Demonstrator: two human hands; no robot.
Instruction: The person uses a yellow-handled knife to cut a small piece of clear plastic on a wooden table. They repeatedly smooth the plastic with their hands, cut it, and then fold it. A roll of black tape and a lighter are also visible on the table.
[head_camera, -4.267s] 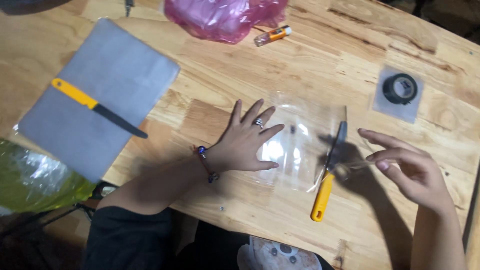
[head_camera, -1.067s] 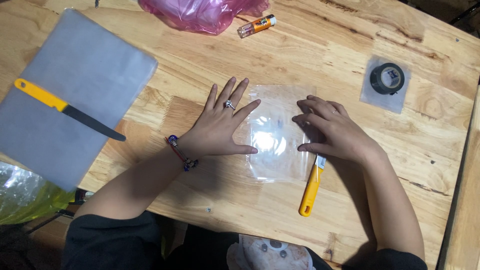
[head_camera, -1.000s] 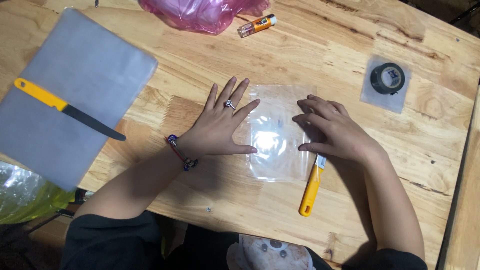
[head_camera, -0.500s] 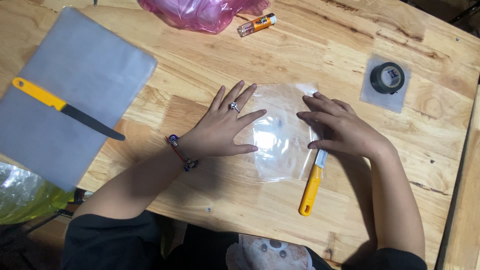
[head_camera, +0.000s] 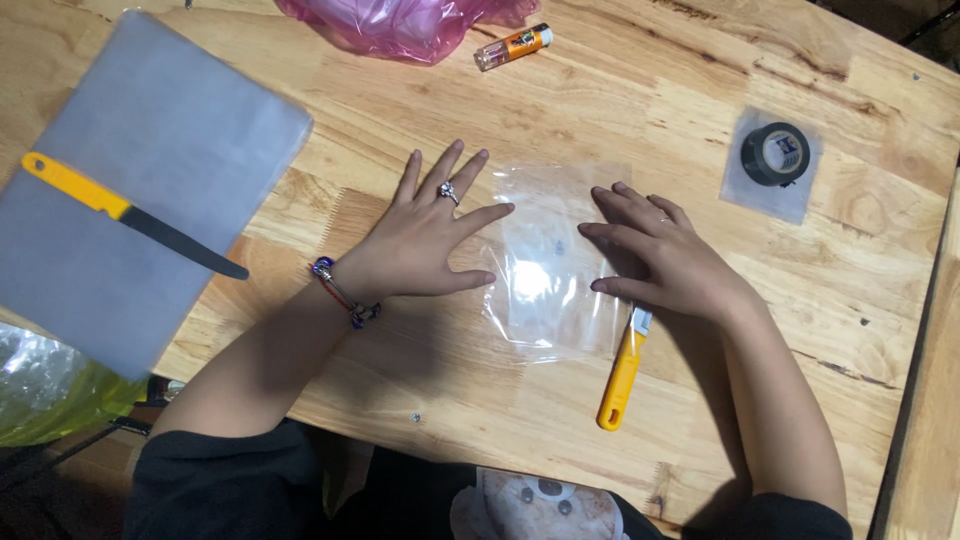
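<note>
A clear plastic bag (head_camera: 548, 270) lies flat on the wooden table (head_camera: 500, 120). My left hand (head_camera: 425, 235), with a ring and a beaded bracelet, rests palm down with fingers spread at the bag's left edge. My right hand (head_camera: 665, 262) lies flat on the bag's right side, fingers pointing left. A yellow-handled knife (head_camera: 622, 375) lies under and just below my right hand, handle toward me. Neither hand grips anything.
A stack of grey sheets (head_camera: 150, 180) lies at the left with a second yellow-handled knife (head_camera: 120, 212) on top. A pink plastic bag (head_camera: 400, 22) and an orange lighter (head_camera: 512, 47) sit at the far edge. A black tape roll (head_camera: 774, 153) rests on a small bag at the right.
My right hand came from the air at the right down onto the clear bag. Both hands now press it flat, and the bag has shifted slightly and smoothed out.
</note>
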